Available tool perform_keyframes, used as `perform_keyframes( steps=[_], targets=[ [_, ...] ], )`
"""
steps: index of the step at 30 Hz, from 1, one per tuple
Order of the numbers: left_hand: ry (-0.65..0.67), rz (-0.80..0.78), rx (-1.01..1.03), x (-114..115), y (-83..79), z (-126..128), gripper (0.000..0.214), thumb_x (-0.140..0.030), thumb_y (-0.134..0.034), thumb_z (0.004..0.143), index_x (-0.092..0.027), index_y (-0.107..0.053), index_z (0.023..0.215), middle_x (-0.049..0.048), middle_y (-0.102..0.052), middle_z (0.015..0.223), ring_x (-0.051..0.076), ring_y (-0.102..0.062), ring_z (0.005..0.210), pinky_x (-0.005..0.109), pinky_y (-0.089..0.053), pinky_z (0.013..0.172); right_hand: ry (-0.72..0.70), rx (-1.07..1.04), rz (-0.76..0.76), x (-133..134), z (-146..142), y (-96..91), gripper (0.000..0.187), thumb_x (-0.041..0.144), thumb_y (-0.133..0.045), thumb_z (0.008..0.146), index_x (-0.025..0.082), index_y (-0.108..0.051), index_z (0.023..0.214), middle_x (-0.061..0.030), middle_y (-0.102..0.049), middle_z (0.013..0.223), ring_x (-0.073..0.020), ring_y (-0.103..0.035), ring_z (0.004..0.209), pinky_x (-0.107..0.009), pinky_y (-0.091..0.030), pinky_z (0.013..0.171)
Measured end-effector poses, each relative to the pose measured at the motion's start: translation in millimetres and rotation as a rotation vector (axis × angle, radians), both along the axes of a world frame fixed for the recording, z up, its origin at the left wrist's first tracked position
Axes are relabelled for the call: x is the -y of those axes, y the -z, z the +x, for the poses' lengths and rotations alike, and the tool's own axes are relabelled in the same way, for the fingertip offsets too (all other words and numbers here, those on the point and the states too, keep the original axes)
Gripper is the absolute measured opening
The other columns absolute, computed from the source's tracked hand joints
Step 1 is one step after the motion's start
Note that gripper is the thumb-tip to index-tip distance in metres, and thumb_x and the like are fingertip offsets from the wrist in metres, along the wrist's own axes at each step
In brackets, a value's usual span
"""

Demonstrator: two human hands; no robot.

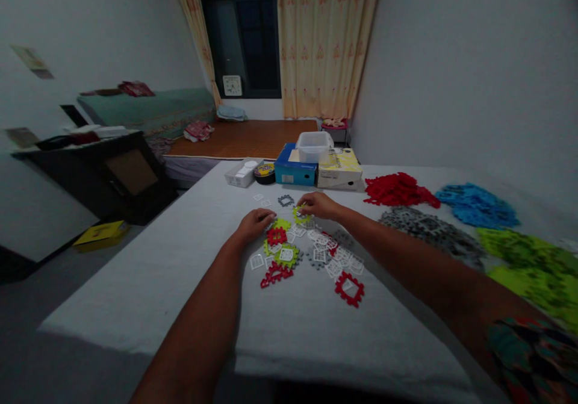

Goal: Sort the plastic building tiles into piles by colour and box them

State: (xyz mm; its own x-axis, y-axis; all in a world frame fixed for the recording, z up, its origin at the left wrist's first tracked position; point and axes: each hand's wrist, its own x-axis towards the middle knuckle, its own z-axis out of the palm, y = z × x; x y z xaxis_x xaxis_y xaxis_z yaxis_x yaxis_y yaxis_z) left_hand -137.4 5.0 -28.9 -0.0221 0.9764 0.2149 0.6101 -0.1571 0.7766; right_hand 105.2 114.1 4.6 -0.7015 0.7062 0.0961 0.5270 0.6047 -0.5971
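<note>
At twelve o'clock of a loose pile of notched plastic frames and white grid squares (pixel 286 254), the person's right hand (pixel 313 204) pinches a lime-green, gear-edged plastic frame (pixel 298 217) by its rim, perhaps to control its angle. At ten o'clock, the left hand (pixel 256 224) curls beside a flat lime-green plastic piece (pixel 282 224); whether its fingers grip anything cannot be told. Colour-sorted plastic heaps (pixel 400 190) lie at two to three o'clock, presumably to keep colours unmixed.

Under dim light, a dark window (pixel 255 37) stands at eleven o'clock, a patterned curtain (pixel 327 43) at one, pale wall (pixel 456 67) at two, dark cabinet (pixel 81 169) at nine.
</note>
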Motion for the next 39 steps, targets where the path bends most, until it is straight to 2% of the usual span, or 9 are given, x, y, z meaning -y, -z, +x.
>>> perform_keyframes(
  steps=[6,11,15,20,24,27,30,33,39],
  targets=[
    [-0.022,-0.008,-0.062,0,3.0,-4,0.058,-0.069,-0.052,0.077,-0.017,-0.076,0.089,0.0099,-0.077,0.096,0.029,-0.068,0.092,0.039,-0.051,0.087,-0.105,-0.001,-0.017,41,-8,-7.1,0.018,0.021,-0.06,0.088,0.015,-0.072,0.1,-0.002,-0.075,0.08,-0.0136,-0.068,0.077,-0.022,-0.045,0.071],
    [-0.027,-0.016,-0.139,-4,3.4,-9,0.059,-0.071,-0.052,0.075,-0.019,-0.077,0.088,0.0084,-0.077,0.095,0.029,-0.069,0.092,0.038,-0.052,0.087,-0.126,-0.017,-0.01,69,44,-24.0,0.018,0.027,-0.06,0.089,0.017,-0.072,0.099,-0.001,-0.075,0.078,-0.0141,-0.068,0.074,-0.023,-0.045,0.069],
    [-0.046,-0.048,-0.164,-6,1.1,-11,0.066,-0.076,-0.05,0.072,-0.019,-0.077,0.092,0.009,-0.077,0.102,0.029,-0.069,0.098,0.037,-0.052,0.091,0.033,-0.05,0.075,70,132,-42.6,0.022,0.029,-0.054,0.091,0.016,-0.071,0.096,-0.0041,-0.075,0.084,-0.0158,-0.067,0.078,-0.026,-0.047,0.072],
    [-0.062,-0.064,-0.239,-9,0.0,-15,0.068,-0.078,-0.05,0.07,-0.02,-0.078,0.092,0.0103,-0.077,0.105,0.03,-0.069,0.1,0.037,-0.052,0.094,0.347,-0.145,0.159,57,292,-60.8,0.037,0.048,-0.054,0.086,0.017,-0.073,0.094,-0.0073,-0.074,0.091,-0.0197,-0.067,0.082,-0.031,-0.05,0.076],
    [-0.071,-0.07,-0.275,-13,3.1,-20,0.062,-0.072,-0.051,0.073,-0.021,-0.078,0.095,0.0092,-0.077,0.107,0.029,-0.07,0.1,0.036,-0.053,0.092,0.737,-0.077,0.204,61,417,-60.0,0.05,0.065,-0.065,0.07,0.018,-0.074,0.084,-0.0073,-0.072,0.076,-0.02,-0.064,0.068,-0.032,-0.049,0.065],
    [-0.094,-0.079,-0.323,-16,4.7,-23,0.056,-0.067,-0.052,0.073,-0.023,-0.078,0.095,0.0073,-0.077,0.107,0.03,-0.07,0.099,0.037,-0.053,0.093,0.919,-0.055,0.17,72,475,-50.9,0.056,0.07,-0.066,0.064,0.017,-0.074,0.083,-0.0079,-0.072,0.074,-0.0195,-0.063,0.066,-0.03,-0.047,0.062],
    [-0.121,-0.086,-0.348,-18,3.7,-24,0.05,-0.063,-0.051,0.073,-0.025,-0.078,0.092,0.0051,-0.077,0.105,0.03,-0.07,0.098,0.038,-0.054,0.093,1.004,-0.043,0.124,79,500,-39.5,0.055,0.068,-0.065,0.064,0.017,-0.074,0.083,-0.0084,-0.073,0.077,-0.0185,-0.063,0.066,-0.028,-0.046,0.058],
    [-0.14,-0.096,-0.355,-17,0.5,-22,0.047,-0.061,-0.051,0.073,-0.026,-0.078,0.091,0.004,-0.078,0.105,0.03,-0.07,0.099,0.038,-0.054,0.093,1.036,-0.023,0.108,78,507,-29.3,0.047,0.063,-0.063,0.067,0.018,-0.074,0.08,-0.0075,-0.074,0.076,-0.0181,-0.063,0.065,-0.027,-0.045,0.057],
    [-0.129,-0.105,-0.339,-16,0.4,-21,0.051,-0.062,-0.051,0.073,-0.025,-0.078,0.093,0.005,-0.077,0.104,0.029,-0.07,0.099,0.036,-0.055,0.091,1.148,0.156,0.221,75,509,-25.4,0.031,0.047,-0.06,0.075,0.021,-0.076,0.078,-0.0064,-0.076,0.082,-0.0204,-0.067,0.071,-0.028,-0.046,0.06]
  ],
)
